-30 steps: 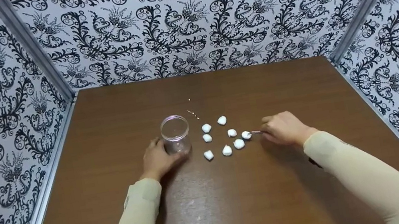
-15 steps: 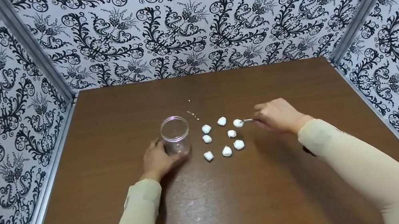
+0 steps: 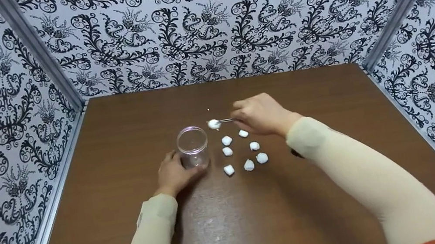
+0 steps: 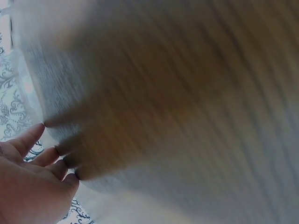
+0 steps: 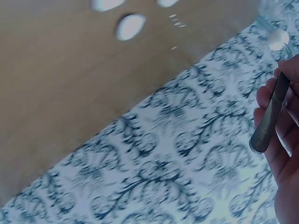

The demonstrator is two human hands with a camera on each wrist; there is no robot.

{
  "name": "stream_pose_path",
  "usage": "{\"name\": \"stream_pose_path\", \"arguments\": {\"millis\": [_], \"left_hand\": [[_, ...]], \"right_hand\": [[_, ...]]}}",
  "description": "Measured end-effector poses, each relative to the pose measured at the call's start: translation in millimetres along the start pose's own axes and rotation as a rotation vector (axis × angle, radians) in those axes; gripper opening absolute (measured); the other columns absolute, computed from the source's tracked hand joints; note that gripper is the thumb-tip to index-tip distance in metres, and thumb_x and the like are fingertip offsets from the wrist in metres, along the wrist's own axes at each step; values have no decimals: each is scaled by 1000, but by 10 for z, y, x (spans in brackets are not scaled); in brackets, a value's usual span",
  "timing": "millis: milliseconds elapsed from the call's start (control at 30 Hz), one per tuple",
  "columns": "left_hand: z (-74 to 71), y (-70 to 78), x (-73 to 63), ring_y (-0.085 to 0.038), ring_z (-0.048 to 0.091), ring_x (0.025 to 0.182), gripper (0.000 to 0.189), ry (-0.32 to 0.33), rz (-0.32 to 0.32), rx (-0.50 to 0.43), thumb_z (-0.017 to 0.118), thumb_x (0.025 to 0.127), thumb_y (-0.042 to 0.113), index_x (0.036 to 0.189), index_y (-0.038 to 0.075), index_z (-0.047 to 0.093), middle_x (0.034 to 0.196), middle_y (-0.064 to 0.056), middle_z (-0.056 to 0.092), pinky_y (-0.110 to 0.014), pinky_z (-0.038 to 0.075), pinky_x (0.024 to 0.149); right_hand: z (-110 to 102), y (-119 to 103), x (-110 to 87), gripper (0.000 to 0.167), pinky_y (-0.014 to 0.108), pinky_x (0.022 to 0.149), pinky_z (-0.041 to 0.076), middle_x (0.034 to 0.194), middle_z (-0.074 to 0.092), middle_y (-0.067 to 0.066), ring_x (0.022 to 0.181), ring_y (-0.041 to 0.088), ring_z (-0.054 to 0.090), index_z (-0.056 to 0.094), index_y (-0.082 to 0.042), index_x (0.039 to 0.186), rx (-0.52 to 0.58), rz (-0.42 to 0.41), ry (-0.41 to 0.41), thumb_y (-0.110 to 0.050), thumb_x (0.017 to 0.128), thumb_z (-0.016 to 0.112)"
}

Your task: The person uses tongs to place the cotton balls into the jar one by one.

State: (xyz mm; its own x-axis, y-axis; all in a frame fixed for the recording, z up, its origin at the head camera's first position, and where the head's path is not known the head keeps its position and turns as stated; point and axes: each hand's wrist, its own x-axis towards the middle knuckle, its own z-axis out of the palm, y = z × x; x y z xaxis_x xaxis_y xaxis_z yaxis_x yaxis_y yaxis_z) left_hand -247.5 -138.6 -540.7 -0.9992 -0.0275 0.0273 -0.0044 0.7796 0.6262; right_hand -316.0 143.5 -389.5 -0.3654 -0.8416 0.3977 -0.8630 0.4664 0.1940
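My left hand holds a clear plastic jar low down, thumb in front and fingers round its far left side. The jar stands upright with its mouth uncovered. In the left wrist view, the fingertips press along the table side of it. My right hand grips a slim metal utensil with a broad, rounded handle end. A white cotton-like ball is at its far tip, just right of the jar's rim. The tip itself is largely hidden by the ball.
Several more white balls lie on the brown table, right of the jar. Tiny white specks lie behind them. Patterned walls stand at the back and both sides.
My right hand has moved left and away from me, carrying the utensil and one ball from the right edge of the group to beside the jar's rim. My left hand has stayed put.
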Motion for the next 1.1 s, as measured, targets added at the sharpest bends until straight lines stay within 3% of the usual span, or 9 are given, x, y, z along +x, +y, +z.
{"name": "stream_pose_path", "arguments": {"millis": [267,467,1100], "left_hand": [[38,-31,21,-45,43,131,97,21,8,21,82,70,60,141,0,53,145,-26,45,-55,35,107],[40,-4,18,-45,43,131,93,22,15,17,83,72,57,140,0,54,145,-26,46,-56,34,107],[9,-22,21,-44,37,136,92,11,3,1,82,73,58,142,5,54,148,-22,44,-57,31,109]], "right_hand": [[192,-238,294,11,37,47,47,76,57,-1,54,18,54,73,-12,82,5,-67,-26,-17,89,65],[293,-282,321,10,40,47,48,79,61,1,58,21,59,71,-11,80,-9,-78,-65,-16,87,65],[306,-270,360,10,40,48,48,78,60,1,58,21,59,72,-12,81,-16,-84,-137,-17,86,65]]}}
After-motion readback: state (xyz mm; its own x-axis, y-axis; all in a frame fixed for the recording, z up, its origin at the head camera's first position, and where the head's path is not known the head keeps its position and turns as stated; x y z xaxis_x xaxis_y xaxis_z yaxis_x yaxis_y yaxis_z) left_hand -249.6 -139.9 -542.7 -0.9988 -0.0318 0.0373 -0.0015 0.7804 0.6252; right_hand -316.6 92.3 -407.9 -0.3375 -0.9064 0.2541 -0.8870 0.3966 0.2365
